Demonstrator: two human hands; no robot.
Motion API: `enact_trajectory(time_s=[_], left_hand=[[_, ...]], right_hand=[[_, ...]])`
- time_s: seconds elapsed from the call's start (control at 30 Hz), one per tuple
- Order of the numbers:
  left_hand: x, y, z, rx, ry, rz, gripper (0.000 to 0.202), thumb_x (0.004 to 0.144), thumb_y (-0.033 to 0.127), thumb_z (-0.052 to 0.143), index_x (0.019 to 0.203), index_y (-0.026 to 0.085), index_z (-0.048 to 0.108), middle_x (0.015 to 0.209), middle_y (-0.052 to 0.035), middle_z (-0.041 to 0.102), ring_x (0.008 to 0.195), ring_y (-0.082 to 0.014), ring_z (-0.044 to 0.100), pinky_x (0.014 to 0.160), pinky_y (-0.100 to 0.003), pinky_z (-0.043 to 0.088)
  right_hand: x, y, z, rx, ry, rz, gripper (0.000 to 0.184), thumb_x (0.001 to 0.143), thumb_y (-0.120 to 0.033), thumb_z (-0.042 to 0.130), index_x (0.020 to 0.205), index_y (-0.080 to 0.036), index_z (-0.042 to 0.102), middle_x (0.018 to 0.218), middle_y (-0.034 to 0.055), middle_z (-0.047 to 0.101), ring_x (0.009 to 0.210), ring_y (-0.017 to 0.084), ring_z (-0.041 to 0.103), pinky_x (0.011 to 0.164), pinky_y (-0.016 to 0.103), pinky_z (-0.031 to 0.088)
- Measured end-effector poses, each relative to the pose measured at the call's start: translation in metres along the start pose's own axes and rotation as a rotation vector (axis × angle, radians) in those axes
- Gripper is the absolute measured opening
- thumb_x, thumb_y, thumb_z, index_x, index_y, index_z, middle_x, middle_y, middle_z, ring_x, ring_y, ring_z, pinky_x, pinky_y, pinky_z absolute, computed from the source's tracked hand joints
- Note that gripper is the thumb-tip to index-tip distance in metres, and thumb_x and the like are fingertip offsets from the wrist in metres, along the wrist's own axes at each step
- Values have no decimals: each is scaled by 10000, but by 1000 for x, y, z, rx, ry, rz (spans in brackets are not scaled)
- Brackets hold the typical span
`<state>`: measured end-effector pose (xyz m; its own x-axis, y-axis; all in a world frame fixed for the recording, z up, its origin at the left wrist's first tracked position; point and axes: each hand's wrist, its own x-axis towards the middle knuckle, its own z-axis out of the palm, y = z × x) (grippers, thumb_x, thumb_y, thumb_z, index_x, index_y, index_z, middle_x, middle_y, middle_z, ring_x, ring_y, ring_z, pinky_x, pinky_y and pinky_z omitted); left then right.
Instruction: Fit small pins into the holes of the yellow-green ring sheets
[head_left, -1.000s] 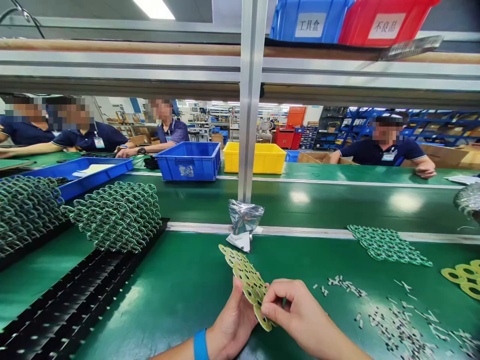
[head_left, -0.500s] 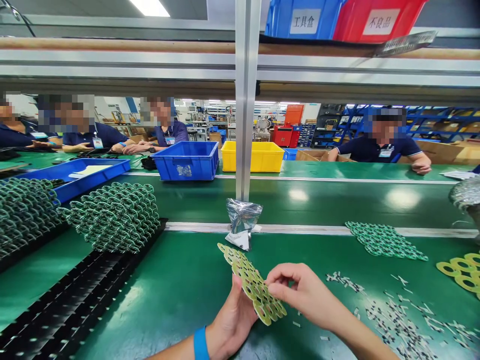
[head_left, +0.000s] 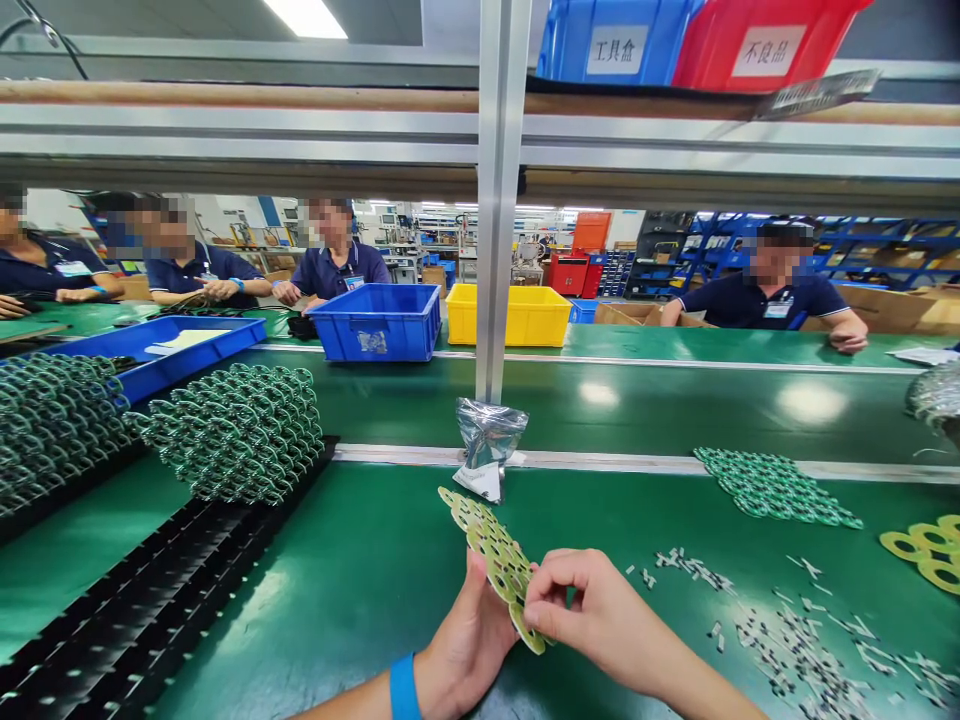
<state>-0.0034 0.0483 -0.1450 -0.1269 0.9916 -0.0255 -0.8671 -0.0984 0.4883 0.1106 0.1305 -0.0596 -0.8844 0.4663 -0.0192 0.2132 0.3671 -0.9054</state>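
Head view, left hand [head_left: 474, 640]: lower centre, clamped on the yellow ring panel [head_left: 496, 548].
Ring panel: lower centre of frame, tilted.
Right hand [head_left: 589, 605]: fingertips at panel's right edge; cannot tell whether they pinch anything.
Handling, judged: brace behind the contact point; light fingertip force should avoid flexing.

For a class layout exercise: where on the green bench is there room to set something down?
Bare bench shows between the rack and left hand, and between the bag and flat green board. Crowded: right of the right hand, with scattered parts, and the rack's far end, packed with boards.
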Motion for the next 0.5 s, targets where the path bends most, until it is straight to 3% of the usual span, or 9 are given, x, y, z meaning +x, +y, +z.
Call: enact_trajectory(time_s=[0.37,0.5], left_hand=[[-2,-2,-3,-19,-2,3,539,797,568,301,1080,181,548,986,-68,618,987,-182,528,968,-352,284],[0,0,-2,-25,2,-13,544,783,572,345,1071,160,551,1016,-80,611,983,-193,531,953,-358,304]], right_hand=[[0,2,7,-2,62,14,142,666,-143,603,529,-144,640,553,-16,545,564,102,468,521,198,335],[2,0,-6,14,-10,-15,90,685,-173,598,616,-147,650,607,-13,566,576,102,484,543,199,366]])
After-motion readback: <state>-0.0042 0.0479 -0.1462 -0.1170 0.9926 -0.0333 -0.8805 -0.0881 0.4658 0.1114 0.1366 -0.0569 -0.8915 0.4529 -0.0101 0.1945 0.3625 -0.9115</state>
